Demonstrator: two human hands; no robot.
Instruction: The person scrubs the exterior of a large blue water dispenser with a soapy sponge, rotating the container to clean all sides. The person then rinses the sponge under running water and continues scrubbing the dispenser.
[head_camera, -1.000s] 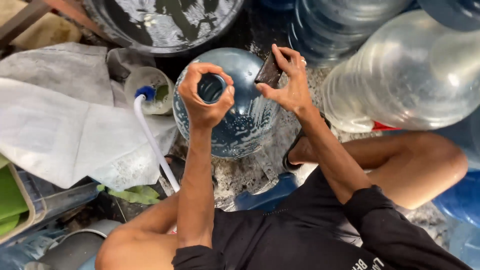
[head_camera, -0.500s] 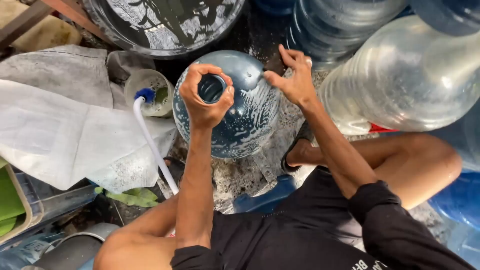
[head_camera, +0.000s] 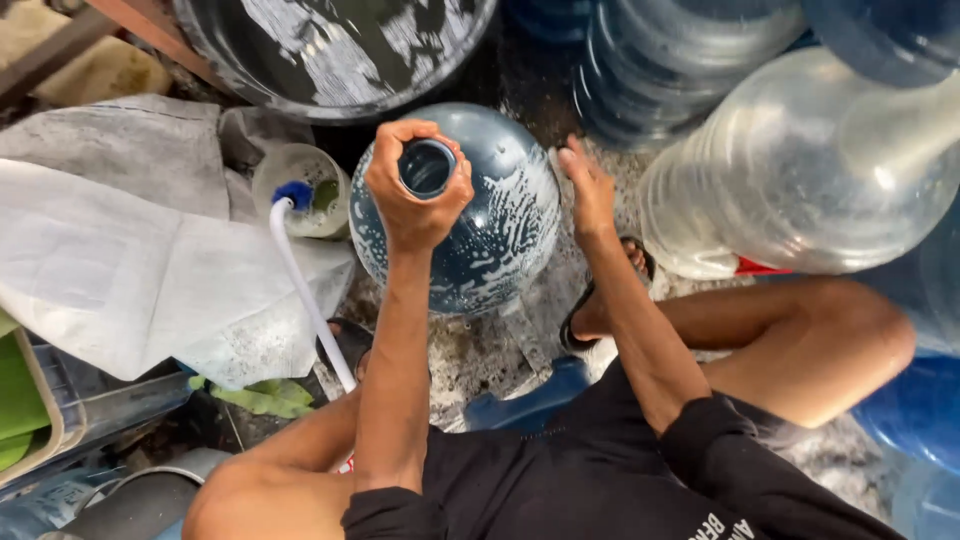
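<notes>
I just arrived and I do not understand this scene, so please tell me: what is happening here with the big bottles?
A person is crouched over a large blue water jug that stands upright on the wet ground and is streaked with soapy foam. The left hand grips the jug's neck at the open mouth, and the right hand lies flat against its side. A white hose with a blue tip ends at a small cup beside it. Other clear jugs lie nearby.
</notes>
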